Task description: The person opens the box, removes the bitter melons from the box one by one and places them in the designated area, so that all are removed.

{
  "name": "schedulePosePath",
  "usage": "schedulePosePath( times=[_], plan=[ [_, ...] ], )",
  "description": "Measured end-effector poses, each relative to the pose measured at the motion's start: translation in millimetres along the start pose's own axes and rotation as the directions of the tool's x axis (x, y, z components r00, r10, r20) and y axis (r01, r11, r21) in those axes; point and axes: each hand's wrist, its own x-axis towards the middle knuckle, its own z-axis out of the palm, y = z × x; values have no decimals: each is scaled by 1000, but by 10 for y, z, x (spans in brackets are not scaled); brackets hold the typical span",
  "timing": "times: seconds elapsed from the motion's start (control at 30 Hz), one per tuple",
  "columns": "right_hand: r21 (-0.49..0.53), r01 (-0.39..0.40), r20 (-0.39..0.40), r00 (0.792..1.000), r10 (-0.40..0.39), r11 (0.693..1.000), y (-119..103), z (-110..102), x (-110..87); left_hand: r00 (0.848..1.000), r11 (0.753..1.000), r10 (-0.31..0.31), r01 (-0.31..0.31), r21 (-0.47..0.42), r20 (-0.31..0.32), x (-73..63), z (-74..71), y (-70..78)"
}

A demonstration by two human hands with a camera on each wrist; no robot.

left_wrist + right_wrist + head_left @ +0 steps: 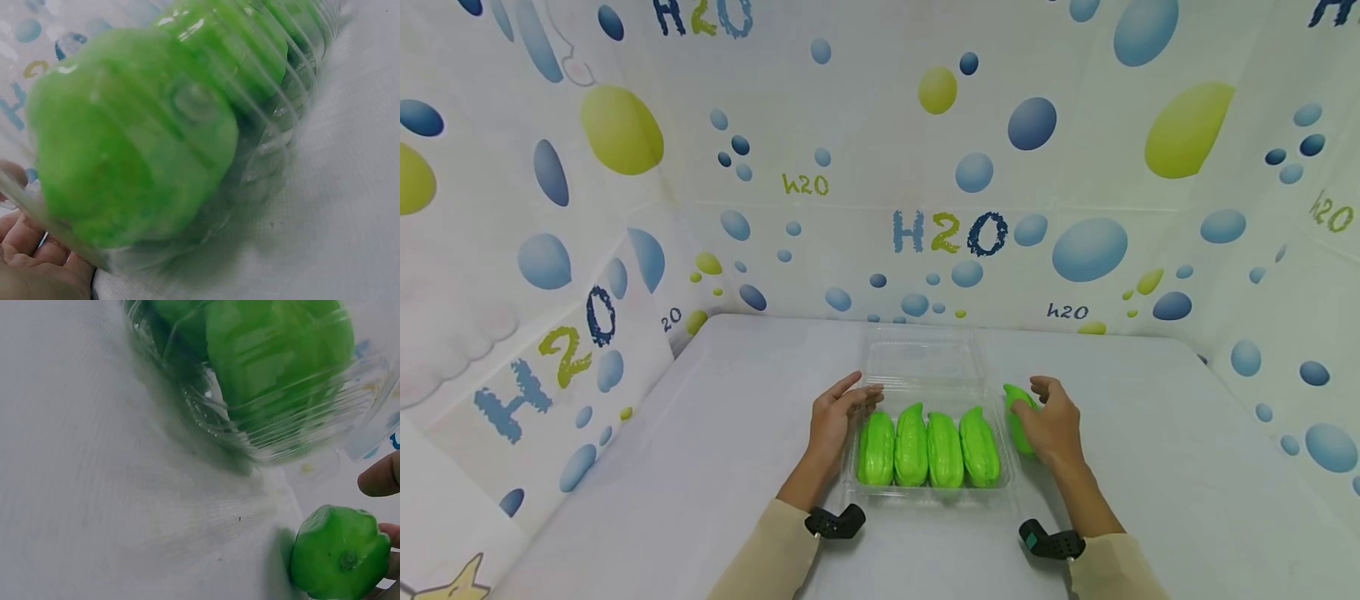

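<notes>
A clear plastic clamshell box (pixel 927 493) lies on the table with its lid (pixel 921 354) folded back, away from me. Inside, several bright green, ridged, gourd-like pieces (pixel 945 450) stand side by side, some showing a pointed tip. My left hand (pixel 833 423) holds the box's left side near the back corner; in the left wrist view its fingers (pixel 28 240) are at the wall. Just right of the box is a separate green gourd-like piece (pixel 340 553). My right hand (pixel 1054 421) is around it, with the thumb (pixel 381 475) apart from it and the other fingers against its far side.
The table (pixel 737 400) has a plain white cover. Behind and at the sides hang white sheets (pixel 865 108) printed with blue and green drops and lettering. A dark wrist camera (pixel 837 522) sits on my left wrist, and another (pixel 1051 542) on my right.
</notes>
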Motion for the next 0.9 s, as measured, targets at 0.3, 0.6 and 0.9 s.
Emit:
schedulePosePath(
  times=[0.3, 0.6, 0.9],
  plan=[
    [-24, 45, -32, 998, -46, 999, -43, -27, -14, 1000, 1000, -10, 10, 4, 0, -3, -3, -7],
    [-26, 101, -75, 992, -103, 995, -94, -37, -13, 1000, 1000, -16, 16, 2, -9, 5, -1, 0],
    [16, 135, -48, 990, -134, 991, -200, -49, -43, 1000, 1000, -17, 17, 0, -9, -10, 6, 18]
  ],
)
